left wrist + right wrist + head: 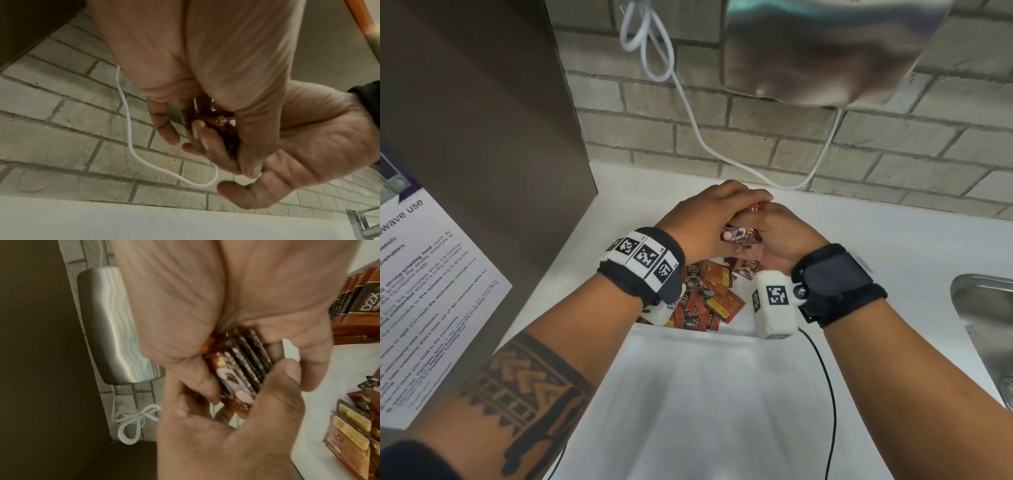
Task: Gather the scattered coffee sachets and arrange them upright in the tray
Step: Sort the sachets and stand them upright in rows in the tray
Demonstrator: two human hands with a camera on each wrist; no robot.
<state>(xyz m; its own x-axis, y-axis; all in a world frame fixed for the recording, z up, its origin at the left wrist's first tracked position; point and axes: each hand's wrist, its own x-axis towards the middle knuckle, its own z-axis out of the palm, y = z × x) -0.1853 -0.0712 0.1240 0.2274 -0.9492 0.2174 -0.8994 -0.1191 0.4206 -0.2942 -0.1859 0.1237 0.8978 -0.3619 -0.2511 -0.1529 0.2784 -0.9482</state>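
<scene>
- Head view: the left hand (709,219) and the right hand (774,236) meet above the white desk (893,246), both clasped round a stack of sachets (741,236). Fingers cover most of the stack; only one dark brown end with a white and red mark shows. The loose sachets (709,294) lie in a brown, red and yellow heap on the desk just this side of the stack, partly hidden by both wrist bands. The white tray (688,394) lies nearer still, its far edge touching the heap; how deep it is cannot be made out.
- Left wrist view: the left hand (205,81) fills the frame, fingers curled down onto the stack (228,129), of which only a blurred reddish-brown sliver shows. The right hand (308,154) cups it from below. A white cable (131,129) hangs on the brick wall (51,129) beyond the stack.
- Right wrist view: the stack (242,369) stands edge-on between the right hand (236,296) and the left hand (226,434), its crimped dark edges packed side by side. More sachets (349,434), cut off by the frame, lie right of the stack.
</scene>
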